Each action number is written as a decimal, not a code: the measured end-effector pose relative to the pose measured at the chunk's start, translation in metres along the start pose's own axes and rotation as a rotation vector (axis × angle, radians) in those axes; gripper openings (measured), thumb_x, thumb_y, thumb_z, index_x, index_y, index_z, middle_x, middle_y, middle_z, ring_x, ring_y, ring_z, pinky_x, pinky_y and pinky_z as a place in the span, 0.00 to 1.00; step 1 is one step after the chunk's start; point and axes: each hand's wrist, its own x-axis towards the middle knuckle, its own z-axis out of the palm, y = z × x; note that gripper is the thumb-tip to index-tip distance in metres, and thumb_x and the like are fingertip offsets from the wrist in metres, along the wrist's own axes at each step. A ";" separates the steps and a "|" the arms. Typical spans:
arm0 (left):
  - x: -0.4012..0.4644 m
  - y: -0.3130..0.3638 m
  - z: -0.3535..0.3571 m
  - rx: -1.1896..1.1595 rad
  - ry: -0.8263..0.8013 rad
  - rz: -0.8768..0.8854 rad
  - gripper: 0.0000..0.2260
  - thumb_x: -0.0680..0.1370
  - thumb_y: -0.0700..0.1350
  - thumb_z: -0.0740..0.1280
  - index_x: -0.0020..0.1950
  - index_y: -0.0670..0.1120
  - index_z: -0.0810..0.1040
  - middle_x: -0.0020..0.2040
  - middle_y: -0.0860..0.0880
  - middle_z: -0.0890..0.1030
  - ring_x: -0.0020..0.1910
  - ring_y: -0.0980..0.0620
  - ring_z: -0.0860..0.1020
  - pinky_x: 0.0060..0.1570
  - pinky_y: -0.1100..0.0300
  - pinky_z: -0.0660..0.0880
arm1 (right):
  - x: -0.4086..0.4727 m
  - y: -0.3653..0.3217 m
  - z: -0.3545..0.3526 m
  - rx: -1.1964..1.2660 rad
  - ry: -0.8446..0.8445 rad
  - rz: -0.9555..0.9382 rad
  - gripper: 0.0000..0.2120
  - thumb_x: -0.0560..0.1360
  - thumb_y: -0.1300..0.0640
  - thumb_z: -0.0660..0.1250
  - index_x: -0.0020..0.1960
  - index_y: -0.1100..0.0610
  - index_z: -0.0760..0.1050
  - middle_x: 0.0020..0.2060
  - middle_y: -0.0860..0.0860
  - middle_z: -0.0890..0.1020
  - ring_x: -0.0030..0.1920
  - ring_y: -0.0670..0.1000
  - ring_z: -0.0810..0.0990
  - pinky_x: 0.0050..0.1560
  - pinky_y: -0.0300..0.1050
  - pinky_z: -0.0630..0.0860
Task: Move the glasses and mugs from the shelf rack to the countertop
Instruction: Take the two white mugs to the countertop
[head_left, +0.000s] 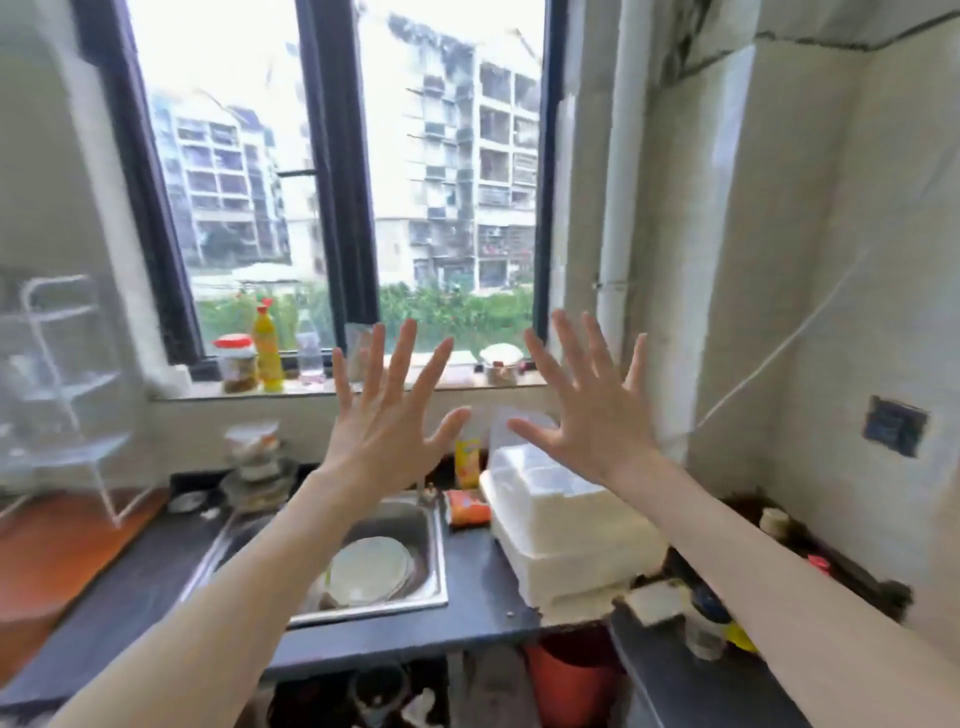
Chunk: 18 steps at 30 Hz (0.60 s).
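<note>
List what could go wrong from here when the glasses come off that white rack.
1. The white shelf rack sits far left, while both the left hand and the right hand are spread open over the sink: a long sideways reach.
2. The countertop near the sink is crowded by a white box and packets, so a set-down glass could get knocked.

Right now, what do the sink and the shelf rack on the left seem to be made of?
Sink: probably stainless steel, brushed; its grey wall reflects light dully.
Shelf rack: probably white-coated metal wire, judging by its thin white bars, though blur leaves this open.
</note>
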 end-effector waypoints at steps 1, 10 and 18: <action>-0.005 -0.027 -0.002 0.046 -0.004 -0.041 0.34 0.70 0.70 0.39 0.72 0.61 0.30 0.74 0.52 0.27 0.71 0.48 0.25 0.66 0.38 0.27 | 0.021 -0.024 0.011 0.031 0.008 -0.041 0.42 0.69 0.28 0.51 0.72 0.42 0.33 0.75 0.48 0.37 0.75 0.56 0.37 0.66 0.71 0.33; -0.024 -0.239 -0.012 0.285 -0.061 -0.406 0.32 0.75 0.68 0.44 0.68 0.64 0.25 0.71 0.53 0.22 0.67 0.51 0.20 0.66 0.39 0.25 | 0.173 -0.222 0.097 0.269 0.072 -0.348 0.42 0.69 0.27 0.48 0.69 0.40 0.25 0.73 0.47 0.31 0.74 0.55 0.33 0.67 0.71 0.32; -0.055 -0.385 -0.028 0.441 -0.056 -0.637 0.31 0.74 0.68 0.44 0.69 0.64 0.29 0.71 0.54 0.27 0.69 0.50 0.25 0.66 0.40 0.27 | 0.270 -0.385 0.138 0.484 0.090 -0.538 0.40 0.70 0.27 0.48 0.68 0.39 0.25 0.73 0.47 0.31 0.73 0.54 0.30 0.66 0.67 0.28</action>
